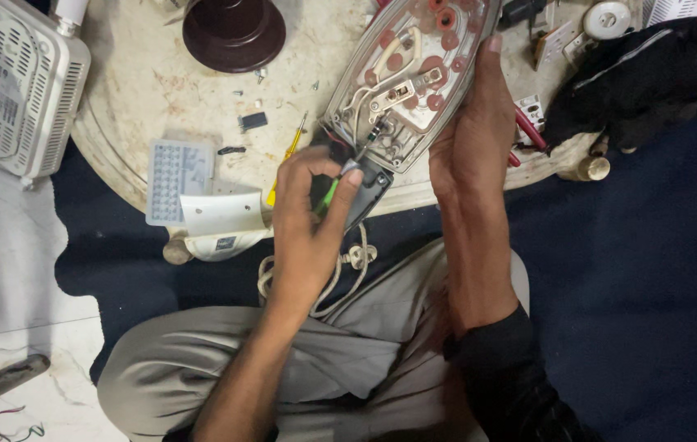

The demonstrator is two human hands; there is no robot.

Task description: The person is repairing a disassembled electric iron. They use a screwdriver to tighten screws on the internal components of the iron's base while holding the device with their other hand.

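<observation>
The left hand (pixel 307 221) pinches a green-handled screwdriver (pixel 329 195), its tip set into the narrow rear end of an opened iron (pixel 401 82), at about 6 o'clock on the baseplate where the wiring and terminals show. The right hand (pixel 467 139) has its grip wrapped along the iron's 3 o'clock edge, steadying it tilted over the rim of the round table (pixel 144 82). The step in hand looks like work on a screw at the cord terminal; the next move likely calls for firm downward pressure with the tip kept square in the screw head, while the right hand stops the body from rocking. A yellow screwdriver (pixel 287 160) lies at 9 o'clock of the iron, a white cord (pixel 348 262) hangs below at 6 o'clock, and a white router (pixel 13 82) sits far off at 9 o'clock
</observation>
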